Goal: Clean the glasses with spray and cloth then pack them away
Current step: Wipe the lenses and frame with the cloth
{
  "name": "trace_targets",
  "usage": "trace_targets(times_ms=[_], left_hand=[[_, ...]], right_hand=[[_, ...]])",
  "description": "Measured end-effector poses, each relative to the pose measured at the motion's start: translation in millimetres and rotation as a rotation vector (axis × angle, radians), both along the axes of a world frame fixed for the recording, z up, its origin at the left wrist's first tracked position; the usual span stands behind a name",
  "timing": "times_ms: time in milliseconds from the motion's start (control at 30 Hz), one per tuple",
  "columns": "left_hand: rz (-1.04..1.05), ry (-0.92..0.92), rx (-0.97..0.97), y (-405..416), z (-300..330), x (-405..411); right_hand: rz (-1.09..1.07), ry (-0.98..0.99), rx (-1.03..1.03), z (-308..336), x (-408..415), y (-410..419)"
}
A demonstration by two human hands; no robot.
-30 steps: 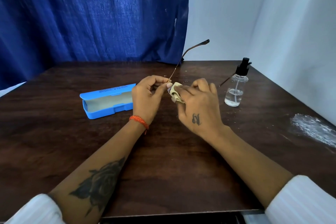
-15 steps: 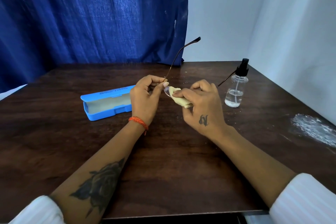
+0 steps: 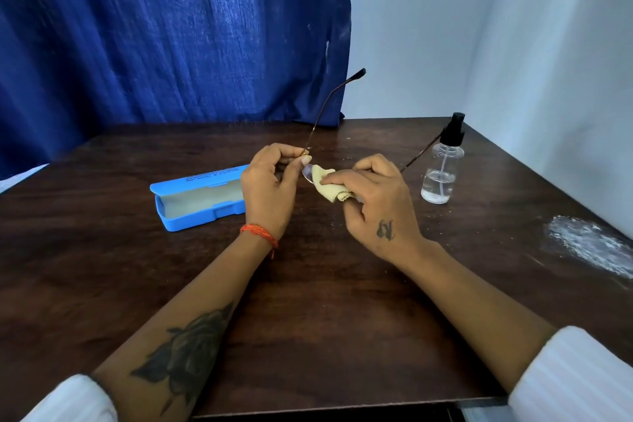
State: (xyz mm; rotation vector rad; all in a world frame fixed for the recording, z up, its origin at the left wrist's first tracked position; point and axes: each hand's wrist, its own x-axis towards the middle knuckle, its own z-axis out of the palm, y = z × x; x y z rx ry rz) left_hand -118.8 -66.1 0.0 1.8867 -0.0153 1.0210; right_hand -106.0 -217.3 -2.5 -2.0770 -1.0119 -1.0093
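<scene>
I pinch the glasses (image 3: 310,168) at the hinge with my left hand (image 3: 269,187), just right of the open blue case (image 3: 198,197), so the lens stays steady while my right hand (image 3: 375,202), farther right of the case, presses the folded cloth (image 3: 329,183) over it.

The dark wooden worktop (image 3: 325,319) carries an open blue glasses case (image 3: 198,197) at centre left, a clear spray bottle (image 3: 442,168) at centre right, and a white powdery smear (image 3: 589,243) at far right.
</scene>
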Motion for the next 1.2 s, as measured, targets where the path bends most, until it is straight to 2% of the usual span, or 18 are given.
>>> trace_targets(times_ms=[100, 200, 300, 433, 500, 633, 900, 1000, 1200], left_hand=[[-0.010, 0.011, -0.050, 1, 1, 1], [-0.022, 0.021, -0.100, 2, 3, 1], [-0.048, 0.032, -0.172, 1, 3, 1], [-0.081, 0.049, -0.237, 0, 2, 2], [-0.097, 0.061, -0.260, 0, 1, 2], [-0.186, 0.087, -0.373, -3, 1, 3], [-0.658, 0.318, -0.874, -16, 0, 0], [-0.744, 0.362, -0.815, -21, -4, 1], [-0.667, 0.349, -0.785, -19, -11, 5]], right_hand=[[-0.003, 0.112, 0.231, 6, 1, -2], [-0.153, 0.149, 0.563, 10, 8, -8], [-0.286, 0.284, 0.713, 8, 18, -14], [-0.205, 0.600, 0.705, -1, 27, -12], [-0.163, 0.656, 0.723, -3, 28, -11], [-0.177, 0.620, 0.735, -1, 27, -11], [-0.231, 0.527, 0.750, -3, 25, -9], [-0.231, 0.541, 0.761, -4, 25, -10], [-0.199, 0.500, 0.720, 1, 21, -11]])
